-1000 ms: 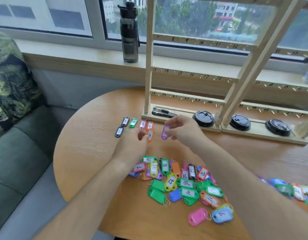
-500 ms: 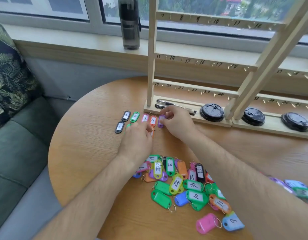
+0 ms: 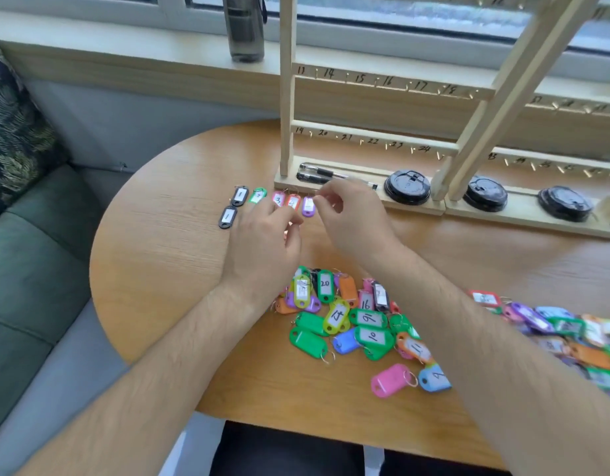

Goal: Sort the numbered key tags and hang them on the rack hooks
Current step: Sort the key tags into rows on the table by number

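Lying in a row on the table [image 3: 159,269], the purple tag [image 3: 308,206] is touched by the right hand [image 3: 351,221], pinch unclear; the left hand [image 3: 262,245] is held loosely curled. The orange tag [image 3: 292,202] could be knocked askew by either.

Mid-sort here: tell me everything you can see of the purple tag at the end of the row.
The purple tag is a small rounded plastic fob with a white label whose number is unreadable. It lies flat on the table, rightmost in the laid-out row, close beside the orange tag and just in front of the rack. The right hand has its fingertips at the tag's upper end; whether they touch it is unclear.
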